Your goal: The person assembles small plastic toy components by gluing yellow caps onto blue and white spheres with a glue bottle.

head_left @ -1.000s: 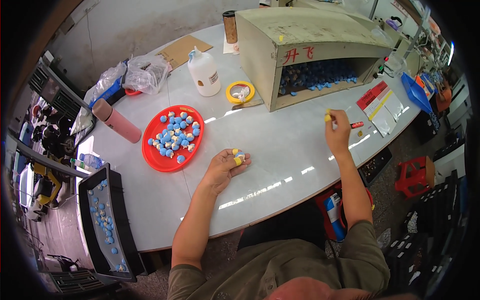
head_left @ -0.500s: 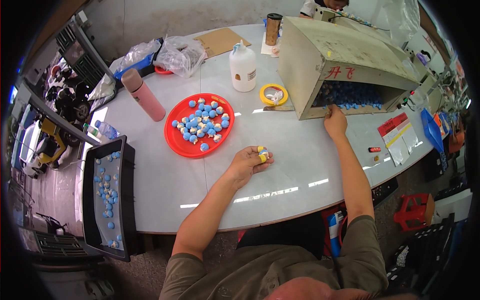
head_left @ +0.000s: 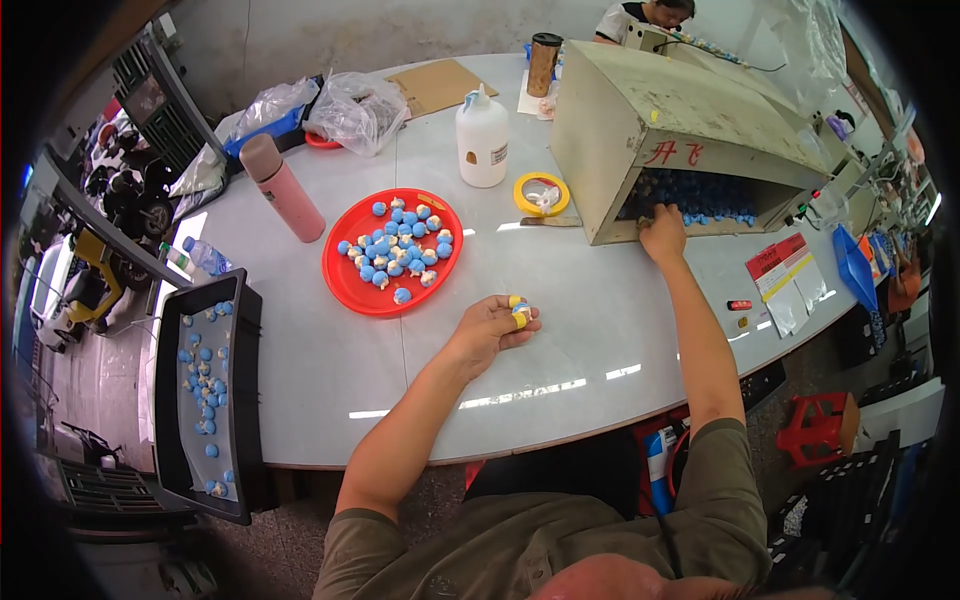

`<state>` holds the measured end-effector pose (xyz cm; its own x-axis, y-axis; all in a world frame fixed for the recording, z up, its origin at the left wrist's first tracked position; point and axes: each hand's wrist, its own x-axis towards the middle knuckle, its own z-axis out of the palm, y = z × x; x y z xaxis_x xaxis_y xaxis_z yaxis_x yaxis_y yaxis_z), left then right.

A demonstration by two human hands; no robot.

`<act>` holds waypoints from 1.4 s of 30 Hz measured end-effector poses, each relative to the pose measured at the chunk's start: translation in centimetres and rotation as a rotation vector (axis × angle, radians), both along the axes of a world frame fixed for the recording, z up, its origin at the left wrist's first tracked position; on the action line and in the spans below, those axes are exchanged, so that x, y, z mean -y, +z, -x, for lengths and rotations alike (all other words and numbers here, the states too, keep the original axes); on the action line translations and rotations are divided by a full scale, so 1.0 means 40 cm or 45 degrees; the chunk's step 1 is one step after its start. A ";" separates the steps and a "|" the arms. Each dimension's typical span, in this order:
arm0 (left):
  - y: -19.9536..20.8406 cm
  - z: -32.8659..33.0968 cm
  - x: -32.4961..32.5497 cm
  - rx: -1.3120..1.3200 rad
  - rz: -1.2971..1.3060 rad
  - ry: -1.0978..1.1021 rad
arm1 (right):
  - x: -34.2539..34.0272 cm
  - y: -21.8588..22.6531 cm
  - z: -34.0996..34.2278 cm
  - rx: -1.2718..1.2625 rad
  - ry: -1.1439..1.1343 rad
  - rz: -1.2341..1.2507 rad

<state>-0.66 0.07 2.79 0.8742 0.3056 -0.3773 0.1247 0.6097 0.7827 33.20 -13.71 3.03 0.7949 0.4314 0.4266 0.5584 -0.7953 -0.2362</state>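
Observation:
Yellow-wrapped fingertips of my left hand pinch a small blue-and-white ball-shaped piece just above the table. My right hand is at the opening of a beige metal box, its fingers curled at the lower lip. What it grips, if anything, is hidden. Many small blue pieces lie inside that box, some along its front edge. Left of my left hand, a round red tray holds several blue balls with cream-coloured parts.
A black bin with more balls stands at the left edge. Around the table are a pink flask, white squeeze bottle, yellow tape roll, brown tumbler, red-and-white packet and red marker-like piece. A co-worker sits behind the box.
The fingers of my right hand have moved slightly further in at the box opening. My left hand keeps its pinch on the ball-shaped piece. The whole view has shifted slightly.

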 end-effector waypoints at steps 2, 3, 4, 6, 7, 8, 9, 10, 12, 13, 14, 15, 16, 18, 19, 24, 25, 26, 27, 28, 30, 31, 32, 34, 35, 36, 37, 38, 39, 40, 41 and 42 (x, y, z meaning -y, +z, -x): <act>0.007 0.002 0.003 0.008 0.011 0.012 | -0.010 0.003 -0.002 -0.064 0.020 0.107; 0.008 0.001 0.005 0.009 0.006 0.008 | -0.010 -0.004 -0.011 -0.064 0.016 0.103; 0.009 0.000 0.007 0.008 0.009 0.005 | -0.010 -0.012 -0.020 -0.054 0.031 0.098; 0.009 -0.001 0.006 0.005 0.011 0.003 | -0.012 -0.017 -0.029 -0.045 0.047 0.092; 0.009 0.000 0.005 0.003 0.011 0.003 | -0.015 -0.016 -0.028 -0.073 0.042 0.088; 0.008 0.002 0.004 0.001 0.013 0.004 | -0.016 -0.015 -0.027 -0.099 0.038 0.086; 0.008 0.002 0.004 0.003 0.013 0.006 | -0.014 -0.017 -0.025 -0.098 0.040 0.087; 0.008 0.002 0.004 0.001 0.021 0.011 | -0.008 -0.022 -0.020 -0.060 0.082 0.004; 0.006 0.002 0.004 -0.001 0.035 0.022 | 0.011 -0.033 -0.004 -0.024 0.130 -0.073; 0.006 -0.002 0.007 -0.002 0.027 0.029 | 0.026 -0.034 0.009 -0.072 0.205 -0.198; 0.006 -0.006 0.009 -0.003 0.021 0.036 | 0.043 -0.037 0.024 -0.123 0.281 -0.321; 0.003 -0.012 0.013 -0.003 0.029 0.046 | 0.057 -0.024 0.060 -0.125 0.290 -0.313; -0.001 -0.009 0.010 0.006 0.016 0.080 | 0.053 0.007 0.125 -0.602 0.477 -0.521; -0.012 -0.001 0.005 0.005 0.006 0.143 | 0.039 0.066 0.245 -1.109 0.673 -0.703; -0.018 -0.003 0.004 0.041 0.020 0.158 | 0.037 0.096 0.299 -1.249 0.819 -0.695; -0.024 -0.012 0.007 0.105 0.080 0.227 | -0.005 0.141 0.414 -1.615 1.114 -0.453; -0.026 -0.016 0.009 0.122 0.089 0.206 | -0.014 0.135 0.422 -1.600 1.125 -0.425; -0.029 -0.018 0.011 0.139 0.096 0.184 | -0.023 0.129 0.430 -1.584 1.135 -0.398; -0.032 -0.016 0.012 0.137 0.099 0.192 | -0.031 0.119 0.439 -1.589 1.139 -0.393; -0.036 -0.015 0.014 0.139 0.096 0.177 | -0.038 0.108 0.448 -1.577 1.140 -0.408; -0.037 -0.011 0.014 0.137 0.097 0.165 | -0.048 0.088 0.462 -1.572 1.140 -0.419; -0.034 -0.009 0.011 0.138 0.094 0.162 | -0.050 0.079 0.468 -1.513 1.137 -0.472; -0.031 -0.007 0.011 0.139 0.092 0.159 | -0.053 0.069 0.473 -1.453 1.132 -0.525; -0.021 -0.007 0.018 0.143 0.081 0.141 | -0.056 0.036 0.478 -1.419 1.116 -0.590; -0.020 -0.008 0.021 0.150 0.066 0.126 | -0.055 0.025 0.481 -1.380 1.105 -0.655; -0.023 -0.007 0.019 0.147 0.069 0.131 | -0.055 0.022 0.486 -1.386 1.106 -0.651; -0.025 -0.006 0.016 0.143 0.090 0.147 | -0.055 0.021 0.491 -1.224 1.143 -0.625; -0.027 -0.006 0.014 0.139 0.110 0.164 | -0.053 0.020 0.494 -1.060 1.177 -0.598; -0.032 -0.006 0.012 0.136 0.111 0.172 | -0.052 0.023 0.497 -1.066 1.183 -0.595; -0.039 -0.008 0.011 0.148 0.133 0.205 | -0.049 0.030 0.499 -1.018 1.214 -0.562; -0.043 -0.009 0.009 0.159 0.154 0.239 | -0.048 0.033 0.500 -0.968 1.244 -0.531; -0.041 -0.011 0.011 0.156 0.158 0.233 | -0.046 0.028 0.496 -0.970 1.237 -0.531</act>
<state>-0.22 -0.38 1.13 0.8501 0.4211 -0.3162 -0.0882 0.7058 0.7029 13.36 -11.87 4.16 0.3346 0.9087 0.2498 0.4774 0.0651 -0.8763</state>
